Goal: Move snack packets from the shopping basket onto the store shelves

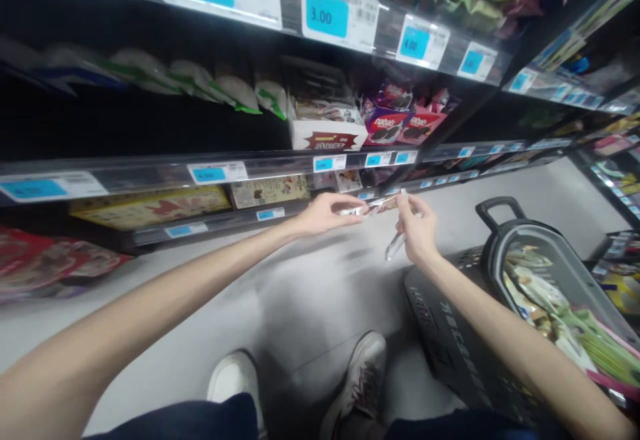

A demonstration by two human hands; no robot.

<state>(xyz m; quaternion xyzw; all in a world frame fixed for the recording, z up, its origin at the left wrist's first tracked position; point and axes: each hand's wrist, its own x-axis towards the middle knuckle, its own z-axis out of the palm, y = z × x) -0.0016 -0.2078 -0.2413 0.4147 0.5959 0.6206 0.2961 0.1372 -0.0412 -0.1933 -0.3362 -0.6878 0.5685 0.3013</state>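
Both hands are out in front of the shelves, above the floor. My left hand point(333, 214) pinches one end of a small, thin wrapped packet point(383, 205), white and brown. The packet's other end is between the thumb and fingers of my right hand point(416, 225). A second narrow, silvery-white piece point(395, 246) sticks out below my right hand, held against the palm. What is printed on the packet is too blurred to read.
A grey shopping basket point(493, 243) with packaged goods and green vegetables stands at the right. Shelf edges point(280, 172) with price tags run across the front. An open white snack box point(327, 135) stands beside purple and pink cookie packs point(387, 127). My shoes point(367, 367) are below.
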